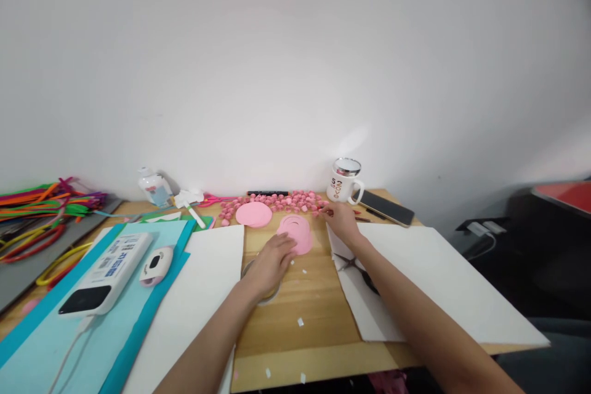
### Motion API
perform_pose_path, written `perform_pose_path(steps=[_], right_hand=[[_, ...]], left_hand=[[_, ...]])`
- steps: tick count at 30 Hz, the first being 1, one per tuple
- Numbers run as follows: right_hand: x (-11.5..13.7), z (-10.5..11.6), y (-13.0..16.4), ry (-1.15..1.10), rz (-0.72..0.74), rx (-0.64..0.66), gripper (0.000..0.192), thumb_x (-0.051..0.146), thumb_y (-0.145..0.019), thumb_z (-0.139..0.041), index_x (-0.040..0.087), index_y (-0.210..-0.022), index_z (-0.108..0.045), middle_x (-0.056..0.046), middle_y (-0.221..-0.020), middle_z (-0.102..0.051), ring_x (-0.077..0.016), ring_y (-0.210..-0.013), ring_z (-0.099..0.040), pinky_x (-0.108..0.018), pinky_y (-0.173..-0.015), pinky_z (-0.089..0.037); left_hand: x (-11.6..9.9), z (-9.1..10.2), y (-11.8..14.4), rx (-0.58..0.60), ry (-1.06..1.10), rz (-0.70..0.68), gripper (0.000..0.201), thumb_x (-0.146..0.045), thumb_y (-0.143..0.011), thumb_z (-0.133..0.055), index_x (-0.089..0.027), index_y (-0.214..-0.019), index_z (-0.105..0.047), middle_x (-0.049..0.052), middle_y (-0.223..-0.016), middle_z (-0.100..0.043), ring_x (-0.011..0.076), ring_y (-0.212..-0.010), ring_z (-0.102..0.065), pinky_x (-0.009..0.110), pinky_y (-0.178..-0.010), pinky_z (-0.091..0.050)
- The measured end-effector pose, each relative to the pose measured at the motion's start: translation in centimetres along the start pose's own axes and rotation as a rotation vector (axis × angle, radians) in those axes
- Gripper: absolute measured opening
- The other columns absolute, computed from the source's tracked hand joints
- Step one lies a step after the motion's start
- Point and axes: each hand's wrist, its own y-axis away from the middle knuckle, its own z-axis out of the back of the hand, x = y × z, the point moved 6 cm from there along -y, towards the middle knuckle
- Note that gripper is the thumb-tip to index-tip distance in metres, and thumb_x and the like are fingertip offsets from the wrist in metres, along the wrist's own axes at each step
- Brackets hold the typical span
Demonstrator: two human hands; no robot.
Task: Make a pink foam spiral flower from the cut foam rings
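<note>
L hand [272, 261] flat on the pink paper spiral [296, 234] mid-table, pinning it, not clenched. R hand [339, 218] fingertips pinching at the pink rolled bits [281, 202] near the wall; grip contents unclear. Second pink disc [253, 214] lies uncut beside it, scissors [357, 268] idle.

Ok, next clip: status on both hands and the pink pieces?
Left hand flat on pink paper disc, holding nothing. Right hand at small pink pieces, grip unclear. Scissors lie under right forearm.
</note>
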Motion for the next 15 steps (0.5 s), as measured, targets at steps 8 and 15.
perform_pose_path(steps=[8, 15], right_hand=[[2.1, -0.5, 1.1, -0.057, 0.09, 0.027, 0.014, 0.016, -0.071, -0.055, 0.016, -0.078, -0.067, -0.008, -0.084, -0.066, -0.0178, -0.073, -0.06, -0.027, -0.065, -0.044], [6.6, -3.4, 4.7, -0.215, 0.387, 0.246, 0.015, 0.017, -0.068, -0.064, 0.017, -0.082, -0.066, -0.008, -0.092, -0.063, -0.0206, -0.087, -0.057, -0.035, -0.078, -0.043]], left_hand=[[-0.4, 0.3, -0.2, 0.049, -0.103, 0.035, 0.022, -0.022, -0.081, -0.045, -0.017, -0.085, -0.067, 0.01, -0.087, -0.068, 0.0214, -0.085, -0.059, 0.031, -0.079, -0.04], [-0.3, 0.4, -0.4, 0.055, -0.094, 0.058, 0.022, -0.018, -0.08, -0.045, -0.018, -0.078, -0.067, 0.007, -0.08, -0.068, 0.0194, -0.076, -0.058, 0.028, -0.074, -0.039]])
